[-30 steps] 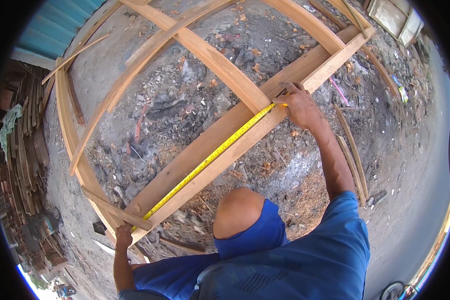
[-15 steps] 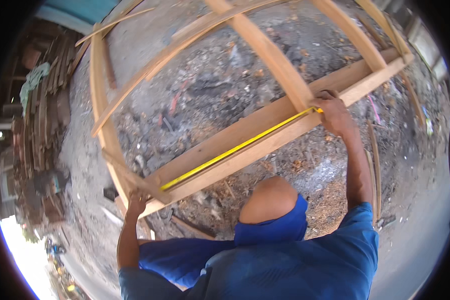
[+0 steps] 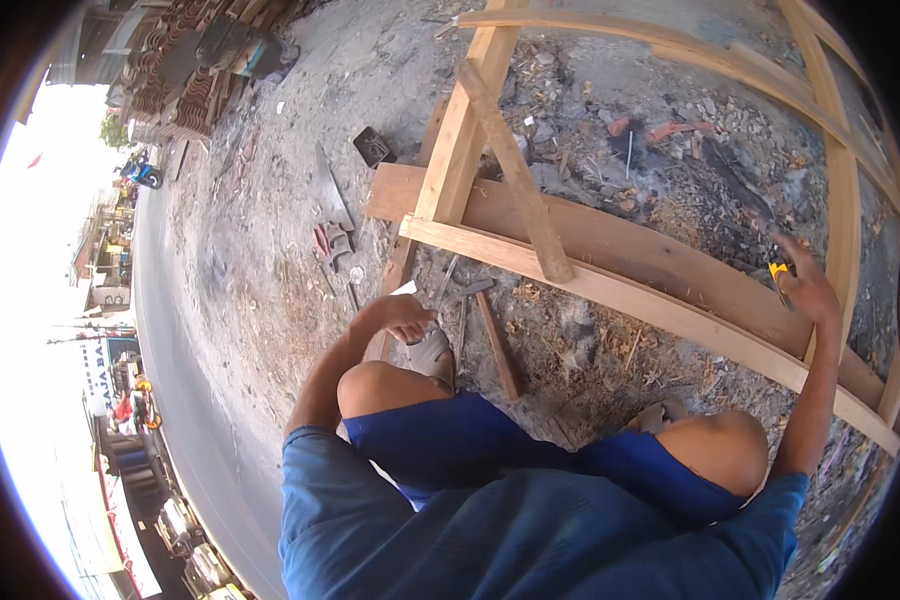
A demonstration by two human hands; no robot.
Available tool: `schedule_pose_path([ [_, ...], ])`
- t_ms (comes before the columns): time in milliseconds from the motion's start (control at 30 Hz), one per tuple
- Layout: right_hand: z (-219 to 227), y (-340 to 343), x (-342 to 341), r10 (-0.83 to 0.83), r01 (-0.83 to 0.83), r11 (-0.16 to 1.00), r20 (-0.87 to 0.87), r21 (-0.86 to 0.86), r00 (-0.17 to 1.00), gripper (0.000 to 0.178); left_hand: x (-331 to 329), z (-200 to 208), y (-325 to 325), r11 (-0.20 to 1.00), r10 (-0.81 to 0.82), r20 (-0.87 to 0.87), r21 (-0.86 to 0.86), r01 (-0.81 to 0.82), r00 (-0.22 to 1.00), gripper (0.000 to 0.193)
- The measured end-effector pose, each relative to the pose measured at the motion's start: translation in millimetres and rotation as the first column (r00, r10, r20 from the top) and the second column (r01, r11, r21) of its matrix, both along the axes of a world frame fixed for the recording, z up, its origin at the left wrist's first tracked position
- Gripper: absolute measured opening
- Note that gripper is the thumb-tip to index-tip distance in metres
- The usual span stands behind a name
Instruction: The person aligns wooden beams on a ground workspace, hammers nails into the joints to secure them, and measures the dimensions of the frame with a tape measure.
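My right hand (image 3: 808,288) is closed round a yellow and black tape measure (image 3: 778,270), held above the wooden frame beside an upright cross-piece (image 3: 838,190). No blade is seen drawn out. My left hand (image 3: 406,319) hangs over my left knee and sandalled foot, fingers curled; a small dark bit shows under them, too small to name. In front of me lies the frame's near rail (image 3: 630,300), with a wide plank (image 3: 620,240) behind it. A short diagonal brace (image 3: 515,170) crosses the corner where the side beam (image 3: 460,140) meets the rail.
A hammer (image 3: 497,340) with a wooden handle lies between my feet. On the ground to the left are a handsaw (image 3: 332,190), a metal tool (image 3: 336,242) and a black tray (image 3: 373,147). Stacked roof tiles (image 3: 175,75) stand behind; a road (image 3: 180,380) runs along the left.
The yellow blade, stretched along the rail before, is no longer seen there. My left hand has left the frame's corner for my knee. My view has swung left.
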State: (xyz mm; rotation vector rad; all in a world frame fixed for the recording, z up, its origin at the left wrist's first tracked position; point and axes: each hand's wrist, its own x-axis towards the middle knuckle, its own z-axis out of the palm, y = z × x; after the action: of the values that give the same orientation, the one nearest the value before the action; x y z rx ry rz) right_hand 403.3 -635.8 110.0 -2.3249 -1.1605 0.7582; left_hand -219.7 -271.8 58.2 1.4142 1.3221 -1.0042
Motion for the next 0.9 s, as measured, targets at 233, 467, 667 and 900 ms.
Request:
schedule_pose_path([
  [233,106,167,-171,0.527,-0.718,0.695,-0.707,0.039,0.471,0.051,-66,-58,-19,0.650,-0.112,0.214,0.755,-0.092,0.970,0.042],
  [467,-91,176,-415,0.830,-0.947,0.242,-0.460,-0.213,0.315,0.059,-149,-98,3,0.403,-0.157,0.109,0.915,-0.037,0.982,0.043],
  [667,-157,195,-467,0.604,-0.615,0.654,-0.187,-0.441,0.775,0.074,-157,-90,7,0.269,-0.118,0.056,0.963,-0.023,0.991,0.030],
  [900,-161,200,-475,0.610,-0.624,0.670,-0.180,-0.402,0.772,0.068,-232,-79,46,-0.062,0.245,0.522,0.849,-0.524,0.817,0.015],
])
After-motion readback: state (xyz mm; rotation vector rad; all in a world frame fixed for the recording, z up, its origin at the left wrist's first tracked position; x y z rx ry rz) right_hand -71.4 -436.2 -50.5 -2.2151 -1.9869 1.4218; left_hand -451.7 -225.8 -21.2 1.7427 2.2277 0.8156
